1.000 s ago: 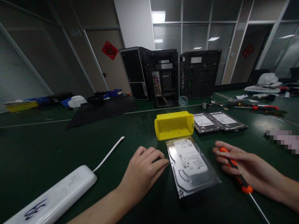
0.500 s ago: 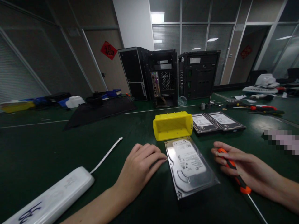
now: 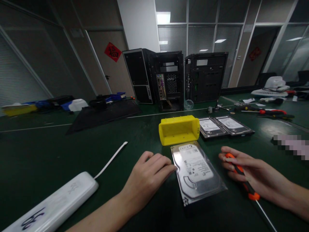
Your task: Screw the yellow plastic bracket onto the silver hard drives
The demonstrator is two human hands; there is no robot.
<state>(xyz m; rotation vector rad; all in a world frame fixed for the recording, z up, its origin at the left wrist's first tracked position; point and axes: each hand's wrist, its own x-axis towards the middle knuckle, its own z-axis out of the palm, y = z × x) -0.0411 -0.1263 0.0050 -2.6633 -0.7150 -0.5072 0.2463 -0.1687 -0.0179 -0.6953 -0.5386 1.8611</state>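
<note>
Loosely curled and gripping nothing, the left hand point(image 3: 147, 175) steadies the hard drive point(image 3: 196, 170) flat on the tabletop point(image 3: 72, 151), while the right hand point(image 3: 251, 175) clasps a screwdriver point(image 3: 253, 195), tip turned away.

Hard drive point(image 3: 196, 170) is lying on the table point(image 3: 72, 151) | left hand point(image 3: 147, 177) is resting against its left edge | right hand point(image 3: 251, 174), to its right, is holding a screwdriver point(image 3: 244, 182) | plastic bin point(image 3: 178, 129) is sitting just behind it | two spare drives point(image 3: 225, 125) are lying right of the bin | power strip point(image 3: 53, 203) is lying far left | computer towers point(image 3: 169, 79) are standing behind.
</note>
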